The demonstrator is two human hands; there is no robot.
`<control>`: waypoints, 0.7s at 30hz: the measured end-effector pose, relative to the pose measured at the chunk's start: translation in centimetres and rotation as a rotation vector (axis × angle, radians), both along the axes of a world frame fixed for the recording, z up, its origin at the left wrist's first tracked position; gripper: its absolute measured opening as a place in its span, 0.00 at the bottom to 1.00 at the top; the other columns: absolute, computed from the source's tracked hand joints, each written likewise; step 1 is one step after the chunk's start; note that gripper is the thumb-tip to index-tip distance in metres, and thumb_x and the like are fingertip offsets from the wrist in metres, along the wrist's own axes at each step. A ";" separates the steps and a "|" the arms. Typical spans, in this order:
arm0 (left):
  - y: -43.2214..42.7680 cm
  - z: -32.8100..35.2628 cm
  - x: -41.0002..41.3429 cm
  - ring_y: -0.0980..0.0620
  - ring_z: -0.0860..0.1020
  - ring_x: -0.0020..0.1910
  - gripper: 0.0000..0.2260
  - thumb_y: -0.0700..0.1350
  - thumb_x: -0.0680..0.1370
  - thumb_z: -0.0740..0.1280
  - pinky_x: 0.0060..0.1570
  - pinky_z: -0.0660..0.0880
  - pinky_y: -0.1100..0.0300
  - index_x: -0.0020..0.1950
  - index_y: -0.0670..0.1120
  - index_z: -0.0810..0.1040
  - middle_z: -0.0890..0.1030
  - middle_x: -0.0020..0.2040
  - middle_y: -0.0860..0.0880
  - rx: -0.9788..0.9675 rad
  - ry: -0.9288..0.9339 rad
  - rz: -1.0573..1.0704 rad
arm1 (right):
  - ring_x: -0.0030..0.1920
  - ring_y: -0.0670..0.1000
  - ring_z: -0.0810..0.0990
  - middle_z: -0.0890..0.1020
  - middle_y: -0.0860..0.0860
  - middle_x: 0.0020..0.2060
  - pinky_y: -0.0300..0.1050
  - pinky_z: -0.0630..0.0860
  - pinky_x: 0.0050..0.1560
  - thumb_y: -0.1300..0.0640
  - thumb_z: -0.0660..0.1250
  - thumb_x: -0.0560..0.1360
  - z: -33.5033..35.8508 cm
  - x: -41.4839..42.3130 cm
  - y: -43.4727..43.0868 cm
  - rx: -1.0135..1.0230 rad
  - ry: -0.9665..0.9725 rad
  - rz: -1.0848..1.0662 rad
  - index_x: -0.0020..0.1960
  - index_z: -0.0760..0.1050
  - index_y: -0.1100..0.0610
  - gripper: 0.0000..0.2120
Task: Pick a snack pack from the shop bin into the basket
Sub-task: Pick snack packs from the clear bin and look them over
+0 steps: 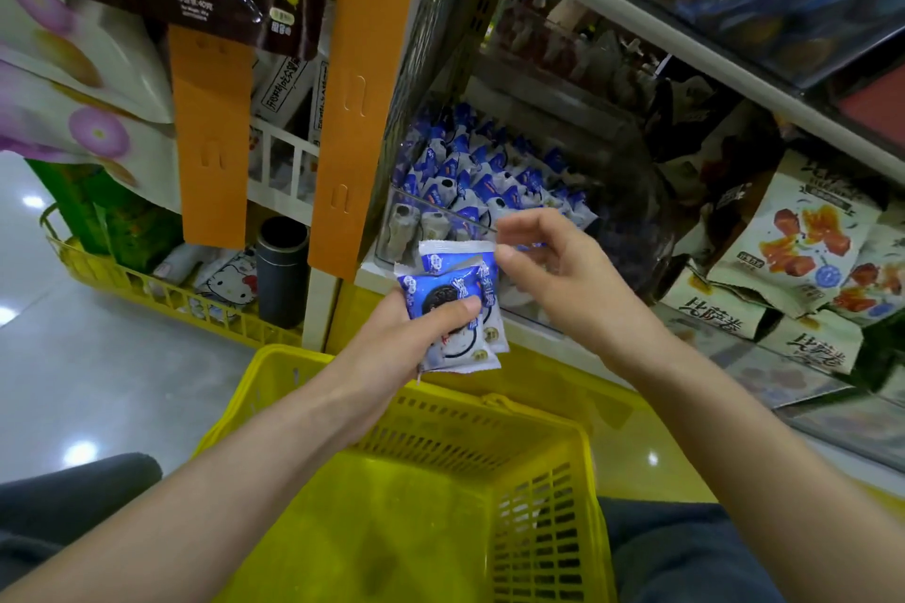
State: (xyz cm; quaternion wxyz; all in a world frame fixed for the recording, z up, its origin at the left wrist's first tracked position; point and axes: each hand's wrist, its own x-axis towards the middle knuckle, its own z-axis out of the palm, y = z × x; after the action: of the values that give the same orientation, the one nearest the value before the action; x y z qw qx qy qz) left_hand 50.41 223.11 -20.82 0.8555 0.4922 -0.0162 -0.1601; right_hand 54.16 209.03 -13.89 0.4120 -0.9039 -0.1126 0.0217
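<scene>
The left hand (421, 333) clasped a small stack of snack packs (443, 289), blue-and-white wrappers printed with a dark round biscuit, held above the yellow basket (538, 480), just before the shop bin (384, 240). The right hand (543, 269), fingers curled, met the stack's top corner; whether it grasped anything could not be determined.

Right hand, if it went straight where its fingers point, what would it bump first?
Probably the packs the left hand holds; the right hand points left at their top edge, depth unclear.
</scene>
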 end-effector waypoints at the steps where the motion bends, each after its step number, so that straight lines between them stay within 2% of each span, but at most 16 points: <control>1: 0.1 0.0 0.0 0.51 0.82 0.51 0.14 0.45 0.72 0.68 0.50 0.79 0.58 0.58 0.49 0.76 0.84 0.51 0.49 0.003 -0.005 -0.004 | 0.48 0.42 0.78 0.77 0.43 0.50 0.37 0.77 0.47 0.54 0.63 0.77 -0.1 0.1 -0.2 0.032 0.039 -0.062 0.57 0.70 0.50 0.10; 3: 0.2 0.0 0.0 0.50 0.81 0.53 0.18 0.48 0.69 0.69 0.54 0.78 0.56 0.59 0.49 0.76 0.84 0.52 0.49 0.016 -0.021 -0.037 | 0.49 0.46 0.80 0.78 0.49 0.54 0.42 0.80 0.48 0.54 0.63 0.77 0.0 0.3 -0.5 0.135 0.219 -0.130 0.62 0.68 0.54 0.15; 5: 0.2 0.2 -0.1 0.51 0.81 0.54 0.17 0.48 0.71 0.68 0.55 0.77 0.57 0.60 0.49 0.76 0.83 0.53 0.48 0.038 -0.046 -0.087 | 0.45 0.47 0.83 0.82 0.52 0.51 0.39 0.81 0.45 0.55 0.64 0.77 0.2 0.1 -0.7 0.175 0.394 -0.062 0.57 0.73 0.55 0.10; 7: 0.2 0.4 -0.2 0.50 0.81 0.55 0.16 0.47 0.72 0.67 0.57 0.76 0.55 0.59 0.49 0.76 0.83 0.53 0.48 0.057 -0.049 -0.106 | 0.43 0.47 0.84 0.85 0.50 0.44 0.39 0.81 0.43 0.57 0.65 0.76 0.5 -0.1 -0.9 0.145 0.441 0.008 0.49 0.78 0.52 0.04; 10: 0.2 0.5 -0.2 0.45 0.79 0.56 0.14 0.50 0.73 0.67 0.63 0.68 0.45 0.57 0.48 0.77 0.82 0.53 0.41 0.142 -0.030 -0.052 | 0.37 0.46 0.84 0.86 0.50 0.38 0.35 0.78 0.34 0.58 0.66 0.75 1.5 0.7 -1.4 0.219 0.312 -0.040 0.46 0.79 0.55 0.03; 14: 0.2 0.3 -0.1 0.48 0.83 0.42 0.10 0.48 0.78 0.63 0.55 0.75 0.52 0.56 0.45 0.74 0.84 0.41 0.46 0.240 -0.023 -0.046 | 0.37 0.45 0.84 0.85 0.49 0.38 0.34 0.78 0.34 0.57 0.65 0.76 3.3 4.2 -2.4 0.321 0.021 -0.250 0.45 0.77 0.53 0.03; 15: 0.1 0.1 0.0 0.50 0.83 0.40 0.10 0.47 0.78 0.63 0.53 0.76 0.54 0.57 0.46 0.73 0.84 0.41 0.48 0.247 -0.012 -0.049 | 0.36 0.44 0.84 0.84 0.49 0.39 0.34 0.78 0.33 0.57 0.65 0.76 3.2 5.3 -2.6 0.284 -0.042 -0.286 0.44 0.76 0.53 0.03; 17: 0.0 -0.2 0.1 0.53 0.83 0.38 0.11 0.47 0.78 0.64 0.47 0.78 0.60 0.58 0.46 0.71 0.84 0.40 0.50 0.231 0.036 -0.048 | 0.36 0.44 0.83 0.83 0.51 0.41 0.37 0.80 0.35 0.56 0.64 0.77 2.3 7.1 -2.6 0.072 -0.087 -0.326 0.45 0.76 0.53 0.03; 19: 0.0 -0.4 0.3 0.53 0.83 0.38 0.11 0.46 0.77 0.64 0.44 0.78 0.62 0.57 0.46 0.71 0.85 0.39 0.50 0.208 0.071 -0.042 | 0.37 0.48 0.82 0.83 0.54 0.43 0.44 0.81 0.41 0.54 0.65 0.76 1.1 8.4 -2.5 -0.198 -0.036 -0.335 0.45 0.76 0.54 0.05; 21: 0.0 -0.5 0.5 0.54 0.83 0.37 0.09 0.46 0.77 0.65 0.42 0.79 0.63 0.55 0.47 0.71 0.85 0.37 0.52 0.208 0.080 -0.042 | 0.36 0.51 0.82 0.82 0.57 0.41 0.47 0.81 0.43 0.52 0.66 0.76 0.2 9.3 -2.4 -0.350 0.062 -0.291 0.46 0.77 0.61 0.11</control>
State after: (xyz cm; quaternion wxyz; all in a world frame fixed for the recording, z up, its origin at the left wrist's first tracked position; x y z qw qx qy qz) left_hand 50.88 223.11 -21.35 0.7961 0.5712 0.0245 -0.1983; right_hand 63.44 206.60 -13.70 0.2511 -0.9672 0.0371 0.0088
